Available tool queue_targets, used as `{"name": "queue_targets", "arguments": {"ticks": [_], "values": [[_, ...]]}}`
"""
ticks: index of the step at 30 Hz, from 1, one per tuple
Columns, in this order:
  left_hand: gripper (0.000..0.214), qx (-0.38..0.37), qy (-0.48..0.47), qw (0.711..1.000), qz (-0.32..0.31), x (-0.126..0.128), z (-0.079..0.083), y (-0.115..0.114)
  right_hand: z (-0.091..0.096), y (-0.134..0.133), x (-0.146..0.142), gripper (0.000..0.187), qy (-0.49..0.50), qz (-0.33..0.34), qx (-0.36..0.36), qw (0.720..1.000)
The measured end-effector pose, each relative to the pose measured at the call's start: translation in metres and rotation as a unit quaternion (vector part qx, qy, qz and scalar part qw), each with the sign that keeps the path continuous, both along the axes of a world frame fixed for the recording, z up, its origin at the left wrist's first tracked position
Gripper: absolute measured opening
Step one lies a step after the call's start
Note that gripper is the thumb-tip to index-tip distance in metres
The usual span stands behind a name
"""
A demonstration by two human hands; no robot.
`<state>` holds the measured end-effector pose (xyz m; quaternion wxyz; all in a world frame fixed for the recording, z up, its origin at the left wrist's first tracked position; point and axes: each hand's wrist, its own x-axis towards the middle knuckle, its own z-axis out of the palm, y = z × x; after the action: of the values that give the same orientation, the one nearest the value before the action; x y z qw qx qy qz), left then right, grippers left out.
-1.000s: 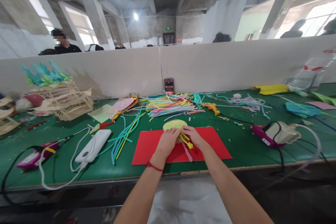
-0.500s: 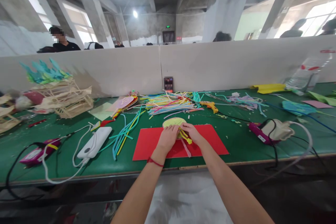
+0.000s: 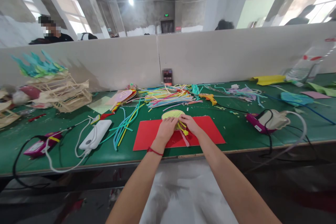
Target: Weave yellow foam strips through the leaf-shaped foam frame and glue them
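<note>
A pale yellow-green oval piece [image 3: 172, 114] lies over a red sheet [image 3: 148, 134] in front of me. My left hand [image 3: 167, 127] has its fingers closed together on the piece's near left edge; a red cord circles that wrist. At the right edge, my right hand [image 3: 189, 124] pinches the same piece, its fingertips close to the left ones. Bent yellow strips [image 3: 184, 131] with a small knob hang between the hands, and a pink strip [image 3: 186, 140] sticks out below them. My fingers hide where these strips join the oval.
Behind the red sheet lies a heap of coloured strips [image 3: 168, 97], with a yellow-orange glue gun [image 3: 208, 98] beside it. A white power bank [image 3: 95, 134] with cables is at left, near a wooden stick model [image 3: 69, 94]. A purple power strip [image 3: 256, 123] sits at right.
The view has tilted down a little, so the whole bench sits higher in the picture. Both hands stay on the oval piece, with hardly any finger movement.
</note>
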<state>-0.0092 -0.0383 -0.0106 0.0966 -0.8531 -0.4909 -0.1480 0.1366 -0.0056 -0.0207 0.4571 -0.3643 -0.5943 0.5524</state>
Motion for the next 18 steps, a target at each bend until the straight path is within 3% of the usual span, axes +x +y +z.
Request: {"name": "queue_targets", "arguments": {"ticks": [11, 15, 18], "values": [[0.024, -0.016, -0.032, 0.999, -0.010, 0.001, 0.002, 0.001, 0.007, -0.005, 0.001, 0.026, -0.014, -0.008, 0.036, 0.999], [0.025, -0.054, -0.117, 0.991, -0.021, -0.001, -0.004, 0.005, 0.011, -0.009, 0.001, 0.027, -0.015, -0.005, 0.032, 0.999], [0.021, -0.106, -0.227, 0.968, -0.035, -0.004, -0.007, 0.007, 0.010, -0.010, 0.001, 0.028, -0.017, -0.007, 0.024, 1.000]]}}
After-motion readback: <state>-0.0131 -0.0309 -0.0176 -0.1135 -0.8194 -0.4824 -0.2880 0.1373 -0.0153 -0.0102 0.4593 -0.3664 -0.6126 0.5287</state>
